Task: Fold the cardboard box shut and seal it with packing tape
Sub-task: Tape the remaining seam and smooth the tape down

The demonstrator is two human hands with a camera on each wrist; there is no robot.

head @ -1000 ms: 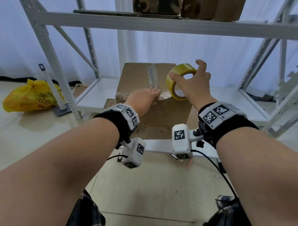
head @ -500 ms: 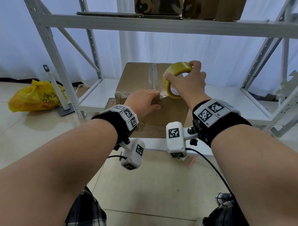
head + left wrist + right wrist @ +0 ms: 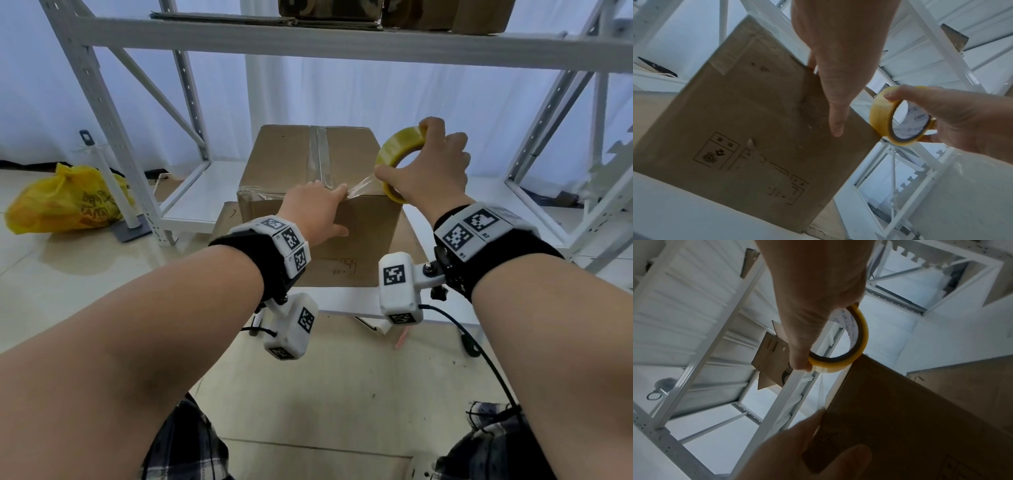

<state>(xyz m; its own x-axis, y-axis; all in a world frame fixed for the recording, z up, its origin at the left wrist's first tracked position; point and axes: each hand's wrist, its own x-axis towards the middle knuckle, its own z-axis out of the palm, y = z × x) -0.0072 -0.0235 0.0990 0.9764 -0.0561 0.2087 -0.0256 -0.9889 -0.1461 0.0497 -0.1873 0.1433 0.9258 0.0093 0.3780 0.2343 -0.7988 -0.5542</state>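
A closed brown cardboard box (image 3: 291, 161) stands on the low white shelf (image 3: 202, 202), with clear tape along its centre seam and across its near top edge. My left hand (image 3: 317, 209) lies flat over that near edge, fingers on the tape and thumb down the front face (image 3: 835, 125). My right hand (image 3: 431, 171) grips the yellow tape roll (image 3: 399, 150) just past the box's right top corner. A stretched strip of clear tape (image 3: 363, 186) runs from the roll to my left fingers. The roll (image 3: 857, 344) shows again in the right wrist view, beside the box (image 3: 920, 410).
White metal racking surrounds the box, with a crossbeam (image 3: 342, 48) overhead carrying more cardboard boxes (image 3: 394, 13). A yellow plastic bag (image 3: 65, 202) lies on the floor to the left. Flat cardboard (image 3: 227, 219) lies under the box. Tiled floor (image 3: 325, 394) is in front of me.
My right hand has carried the roll rightward past the box's corner, drawing out a strip of tape. My left hand stayed on the near edge, holding the tape down.
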